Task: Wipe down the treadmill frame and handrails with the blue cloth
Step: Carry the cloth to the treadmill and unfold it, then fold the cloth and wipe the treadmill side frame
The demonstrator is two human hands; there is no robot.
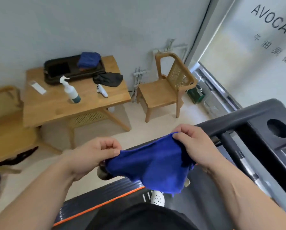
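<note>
Both hands hold the blue cloth (pixel 153 163) stretched in the air, near and centre. The left hand (pixel 92 156) pinches its left corner and the right hand (pixel 193 146) pinches its right corner, fingers curled. The cloth sags between them above the treadmill deck (pixel 105 191), which has an orange edge stripe. The dark grey handrail (pixel 238 118) runs just behind the right hand.

Farther left on the beige floor (pixel 92 130), a wooden table (pixel 56 107) stands against the pale wall (pixel 105 22) and bears a white spray bottle (pixel 70 92), a black tray (pixel 59 72) and a folded blue towel (pixel 89 59). A cane-backed wooden chair (pixel 168 90) stands to its right, beside a lettered roller blind (pixel 255 55).
</note>
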